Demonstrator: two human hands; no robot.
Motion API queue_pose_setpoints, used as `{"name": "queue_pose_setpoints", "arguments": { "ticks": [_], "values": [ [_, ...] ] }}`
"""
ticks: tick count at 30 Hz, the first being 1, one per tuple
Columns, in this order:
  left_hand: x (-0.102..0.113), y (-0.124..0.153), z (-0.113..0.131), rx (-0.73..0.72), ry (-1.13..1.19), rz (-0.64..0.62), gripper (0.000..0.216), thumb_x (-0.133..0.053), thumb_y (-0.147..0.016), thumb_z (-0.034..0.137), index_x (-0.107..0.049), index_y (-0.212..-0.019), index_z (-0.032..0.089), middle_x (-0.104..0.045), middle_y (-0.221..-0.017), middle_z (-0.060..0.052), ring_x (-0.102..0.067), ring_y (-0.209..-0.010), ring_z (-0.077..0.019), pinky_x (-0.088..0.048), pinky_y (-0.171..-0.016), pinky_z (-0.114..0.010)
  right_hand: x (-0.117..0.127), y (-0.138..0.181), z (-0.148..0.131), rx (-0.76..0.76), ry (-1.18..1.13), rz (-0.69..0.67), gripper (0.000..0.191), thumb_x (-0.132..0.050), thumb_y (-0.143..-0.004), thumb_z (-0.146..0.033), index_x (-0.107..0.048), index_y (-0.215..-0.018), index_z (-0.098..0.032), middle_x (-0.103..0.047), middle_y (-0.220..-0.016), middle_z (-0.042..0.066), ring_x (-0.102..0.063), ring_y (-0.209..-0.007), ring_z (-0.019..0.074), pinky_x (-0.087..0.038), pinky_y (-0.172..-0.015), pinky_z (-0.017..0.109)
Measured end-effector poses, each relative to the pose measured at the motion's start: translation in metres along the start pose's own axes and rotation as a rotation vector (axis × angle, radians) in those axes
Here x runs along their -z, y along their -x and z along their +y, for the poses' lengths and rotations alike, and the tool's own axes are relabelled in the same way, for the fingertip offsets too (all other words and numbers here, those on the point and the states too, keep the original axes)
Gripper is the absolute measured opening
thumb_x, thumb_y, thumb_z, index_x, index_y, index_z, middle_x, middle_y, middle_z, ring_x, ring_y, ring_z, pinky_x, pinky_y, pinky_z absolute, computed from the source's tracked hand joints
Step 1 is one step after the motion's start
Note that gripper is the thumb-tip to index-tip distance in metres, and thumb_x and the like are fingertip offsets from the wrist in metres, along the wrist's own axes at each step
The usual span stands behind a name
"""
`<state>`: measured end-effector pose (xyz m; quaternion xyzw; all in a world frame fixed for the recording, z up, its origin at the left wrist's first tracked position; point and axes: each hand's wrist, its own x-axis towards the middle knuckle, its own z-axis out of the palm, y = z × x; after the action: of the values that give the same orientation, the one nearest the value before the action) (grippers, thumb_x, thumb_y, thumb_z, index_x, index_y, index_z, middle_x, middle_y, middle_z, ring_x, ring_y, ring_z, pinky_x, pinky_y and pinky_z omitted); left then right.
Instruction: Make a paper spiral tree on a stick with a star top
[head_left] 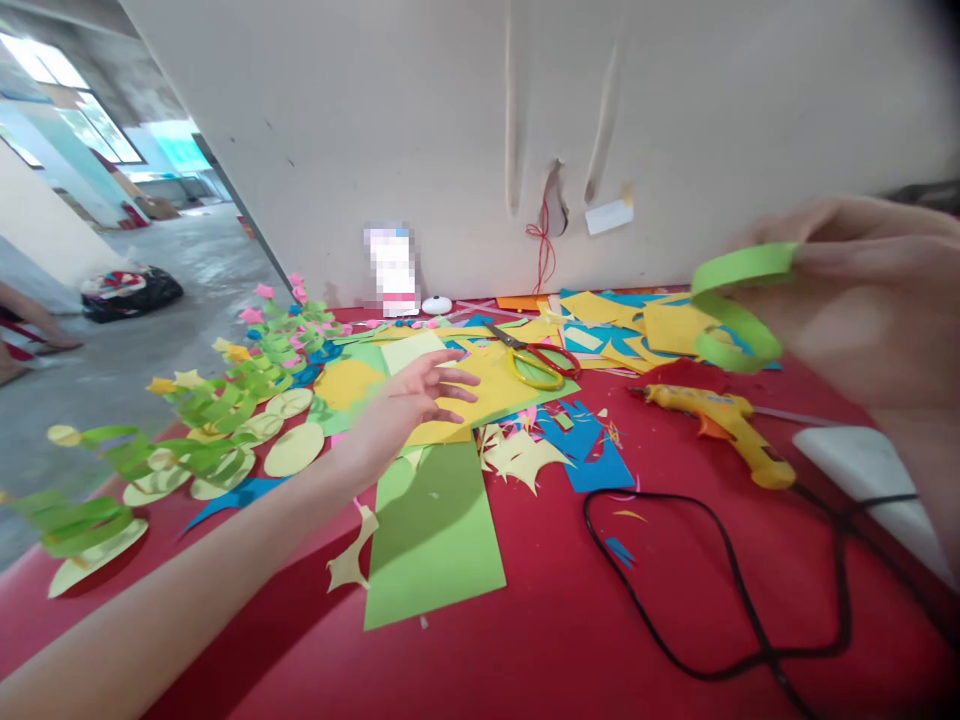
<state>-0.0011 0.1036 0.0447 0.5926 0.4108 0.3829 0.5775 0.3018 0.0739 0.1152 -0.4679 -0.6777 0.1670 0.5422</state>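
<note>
My left hand [409, 398] reaches out over the red table [562, 600], fingers spread and open, hovering at a yellow paper sheet [487, 385]. Close to the camera at the right, my right hand [862, 300] is blurred and pinches a curled green paper strip [731, 305] between its fingertips. Scissors [536, 362] with yellow and red handles lie on the yellow sheet just right of my left hand. A green paper sheet [435, 530] lies below the left wrist.
A yellow glue gun [720, 425] lies at the right, its black cord [675, 590] looping across the front. Green spiral paper plants with small flowers [225, 400] stand along the left edge. Blue, yellow and orange scraps [592, 440] litter the middle and back. A wall rises behind.
</note>
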Motion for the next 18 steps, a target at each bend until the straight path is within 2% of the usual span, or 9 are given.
{"name": "queue_pose_setpoints", "arguments": {
  "ticks": [2,3,5,7,10,13,18],
  "values": [
    [0.000,0.001,-0.001,0.006,-0.002,-0.041,0.055,-0.040,-0.064,-0.004,-0.050,-0.115,0.014,-0.064,-0.100,-0.007,-0.058,-0.095,-0.0170,-0.045,-0.079,-0.028,-0.012,0.003,-0.007,-0.108,-0.246,-0.096,0.020,-0.046,-0.081,-0.013,-0.063,-0.072,-0.019,-0.062,-0.075,-0.003,-0.060,-0.078,0.0110,-0.044,-0.073,0.031],
    [-0.001,0.003,-0.001,0.012,-0.004,-0.064,0.052,-0.040,-0.066,-0.003,-0.053,-0.113,0.013,-0.066,-0.098,-0.007,-0.058,-0.095,-0.0175,-0.044,-0.081,-0.030,-0.017,0.005,-0.010,-0.146,-0.294,-0.133,0.018,-0.048,-0.080,-0.012,-0.063,-0.072,-0.019,-0.061,-0.073,-0.003,-0.059,-0.077,0.0110,-0.044,-0.073,0.030],
    [-0.003,0.006,0.000,0.025,-0.008,-0.103,0.040,-0.040,-0.073,0.003,-0.058,-0.108,0.013,-0.066,-0.100,-0.009,-0.059,-0.097,-0.0198,-0.044,-0.084,-0.033,-0.027,0.011,-0.015,-0.166,-0.315,-0.165,0.014,-0.052,-0.078,-0.013,-0.064,-0.073,-0.019,-0.061,-0.074,-0.002,-0.059,-0.077,0.0109,-0.045,-0.072,0.027],
    [-0.008,0.010,0.000,0.026,-0.016,-0.124,0.031,-0.044,-0.079,0.012,-0.060,-0.106,0.016,-0.063,-0.111,-0.009,-0.056,-0.104,-0.0224,-0.043,-0.087,-0.035,-0.037,0.018,-0.017,-0.156,-0.341,-0.228,0.011,-0.056,-0.079,-0.015,-0.065,-0.074,-0.021,-0.061,-0.078,-0.002,-0.057,-0.079,0.0098,-0.045,-0.071,0.022],
    [-0.017,0.018,0.000,0.012,-0.004,-0.189,0.035,-0.054,-0.080,0.019,-0.056,-0.114,0.023,-0.055,-0.125,-0.005,-0.049,-0.116,-0.0229,-0.038,-0.094,-0.035,-0.052,0.028,-0.017,-0.140,-0.355,-0.363,0.006,-0.058,-0.080,-0.021,-0.063,-0.078,-0.024,-0.059,-0.080,-0.003,-0.054,-0.076,0.0070,-0.044,-0.067,0.016],
    [-0.026,0.025,-0.001,0.034,0.108,-0.322,0.046,-0.058,-0.077,0.017,-0.049,-0.120,0.028,-0.058,-0.121,-0.003,-0.052,-0.112,-0.0211,-0.042,-0.089,-0.032,-0.066,0.034,-0.018,-0.159,-0.346,-0.462,0.003,-0.061,-0.078,-0.026,-0.061,-0.077,-0.023,-0.058,-0.078,-0.002,-0.054,-0.072,0.0084,-0.045,-0.061,0.017],
    [-0.035,0.035,0.004,0.112,0.066,-0.382,0.044,-0.053,-0.073,0.004,-0.053,-0.113,0.021,-0.054,-0.125,-0.006,-0.049,-0.115,-0.0214,-0.041,-0.092,-0.033,-0.080,0.038,-0.020,-0.193,-0.345,-0.512,0.006,-0.060,-0.078,-0.026,-0.060,-0.075,-0.020,-0.059,-0.072,-0.002,-0.056,-0.067,0.0088,-0.047,-0.058,0.017]
  ]
}}
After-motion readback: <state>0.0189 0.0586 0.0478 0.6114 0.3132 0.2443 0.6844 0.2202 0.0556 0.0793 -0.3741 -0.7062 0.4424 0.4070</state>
